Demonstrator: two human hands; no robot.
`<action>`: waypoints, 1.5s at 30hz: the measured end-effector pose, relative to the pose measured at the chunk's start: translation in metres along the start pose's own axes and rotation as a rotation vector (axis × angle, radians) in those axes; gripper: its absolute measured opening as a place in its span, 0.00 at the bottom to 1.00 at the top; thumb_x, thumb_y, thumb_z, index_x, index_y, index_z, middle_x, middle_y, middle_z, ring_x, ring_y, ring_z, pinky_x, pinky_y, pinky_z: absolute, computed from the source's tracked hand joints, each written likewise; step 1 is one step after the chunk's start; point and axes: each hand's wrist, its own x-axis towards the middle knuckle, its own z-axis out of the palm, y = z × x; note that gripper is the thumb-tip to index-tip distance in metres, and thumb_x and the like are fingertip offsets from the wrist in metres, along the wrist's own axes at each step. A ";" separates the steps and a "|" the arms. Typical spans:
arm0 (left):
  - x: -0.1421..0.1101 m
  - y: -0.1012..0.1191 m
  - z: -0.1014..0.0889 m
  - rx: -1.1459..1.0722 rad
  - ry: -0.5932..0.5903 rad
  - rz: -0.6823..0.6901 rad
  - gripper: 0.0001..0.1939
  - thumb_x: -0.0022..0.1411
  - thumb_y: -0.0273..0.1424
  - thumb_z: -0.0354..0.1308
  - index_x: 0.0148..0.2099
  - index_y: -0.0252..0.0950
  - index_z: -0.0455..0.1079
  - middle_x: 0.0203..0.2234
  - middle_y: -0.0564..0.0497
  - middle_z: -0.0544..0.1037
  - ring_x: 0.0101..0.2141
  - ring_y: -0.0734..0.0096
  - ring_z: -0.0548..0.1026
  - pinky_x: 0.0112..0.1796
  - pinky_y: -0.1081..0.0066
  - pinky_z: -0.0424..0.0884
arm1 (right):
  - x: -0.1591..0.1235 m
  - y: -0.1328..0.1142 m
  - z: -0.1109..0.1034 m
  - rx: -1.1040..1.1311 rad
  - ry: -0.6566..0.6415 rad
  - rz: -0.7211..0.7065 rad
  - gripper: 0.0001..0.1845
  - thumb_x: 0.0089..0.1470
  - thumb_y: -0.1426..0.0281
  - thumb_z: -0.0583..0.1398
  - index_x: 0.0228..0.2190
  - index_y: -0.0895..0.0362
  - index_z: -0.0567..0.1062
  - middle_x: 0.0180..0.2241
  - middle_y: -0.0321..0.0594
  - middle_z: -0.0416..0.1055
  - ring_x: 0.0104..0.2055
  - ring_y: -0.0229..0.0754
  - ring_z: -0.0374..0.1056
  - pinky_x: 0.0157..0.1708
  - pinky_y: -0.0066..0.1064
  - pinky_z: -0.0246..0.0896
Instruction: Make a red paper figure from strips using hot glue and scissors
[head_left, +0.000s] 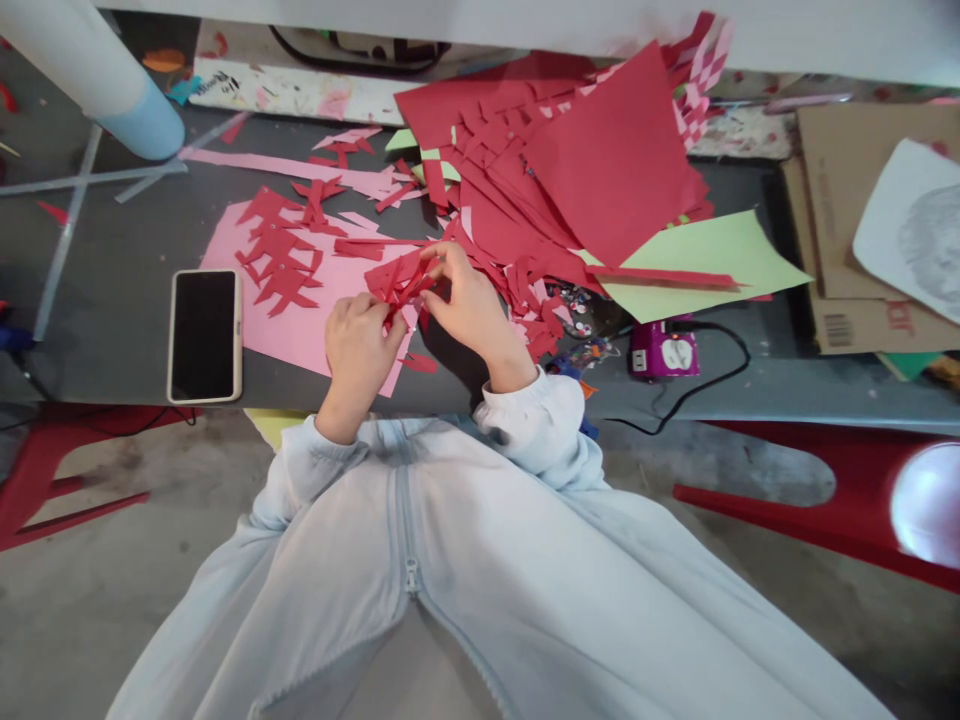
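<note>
My left hand [361, 345] and my right hand [463, 305] meet over the near edge of a pink paper sheet [285, 325]. Between their fingers is a bundle of folded red paper strips [397, 280], gripped from both sides. The fingers partly cover it, so its exact shape is hidden. On the left of the pink sheet lies a cluster of folded red paper pieces [277, 250] with pointed ends. Right of my right hand, loose red and pink scraps [536, 310] are heaped.
Large red paper sheets [600, 160] pile up at the back, beside a light green sheet [697, 265]. A phone [204, 335] lies at left. To the right are a purple box [664, 350] with a black cable and some cardboard [832, 220]. A white-and-blue post [135, 100] stands back left.
</note>
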 end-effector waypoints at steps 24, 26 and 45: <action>0.003 0.004 -0.002 0.074 -0.053 0.006 0.12 0.66 0.35 0.55 0.40 0.36 0.78 0.38 0.44 0.79 0.42 0.54 0.74 0.43 0.59 0.68 | -0.006 0.004 -0.002 -0.039 -0.028 -0.109 0.30 0.46 0.85 0.52 0.49 0.56 0.73 0.36 0.41 0.82 0.45 0.52 0.72 0.49 0.42 0.62; 0.001 0.003 -0.003 0.070 -0.052 0.022 0.12 0.65 0.34 0.55 0.40 0.36 0.78 0.39 0.43 0.79 0.41 0.54 0.74 0.43 0.58 0.68 | -0.005 0.003 -0.002 -0.028 0.013 -0.120 0.29 0.47 0.84 0.51 0.48 0.55 0.74 0.36 0.41 0.81 0.44 0.51 0.71 0.49 0.43 0.62; -0.010 -0.013 -0.008 -0.184 -0.012 -0.041 0.18 0.57 0.26 0.57 0.51 0.42 0.68 0.41 0.51 0.83 0.41 0.62 0.80 0.43 0.64 0.73 | -0.003 0.009 0.009 -0.113 -0.170 -0.261 0.18 0.50 0.79 0.56 0.35 0.56 0.84 0.37 0.46 0.74 0.44 0.51 0.65 0.50 0.45 0.59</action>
